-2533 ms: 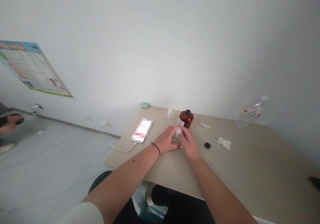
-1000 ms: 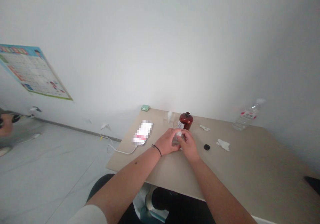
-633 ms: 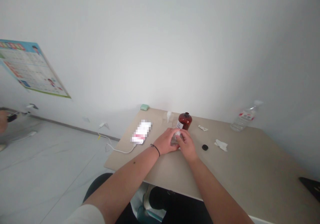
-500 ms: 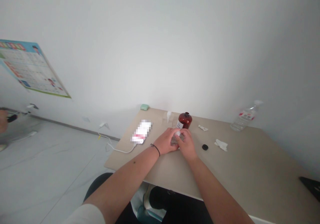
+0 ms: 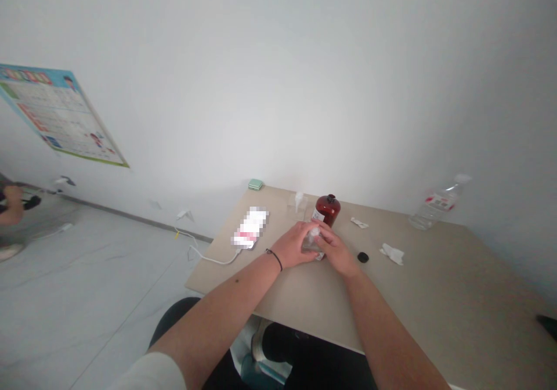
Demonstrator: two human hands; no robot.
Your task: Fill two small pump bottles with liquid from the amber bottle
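1. Over the tan table [image 5: 435, 320], the left hand [image 5: 295, 245] curls around a small clear bottle [image 5: 309, 242]; the right hand [image 5: 340, 253] grips it near the white top [image 5: 314, 231].
2. Near the right wrist lies a black cap [image 5: 362, 257].
3. Just beyond both hands stands a brown bottle [image 5: 329, 208].

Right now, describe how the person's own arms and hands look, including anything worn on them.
Both the left hand and the right hand are ungloved. A thin black band circles the left wrist, and a white sleeve shows higher up that arm. The right forearm is bare as far as the picture shows, with no band visible at its wrist.
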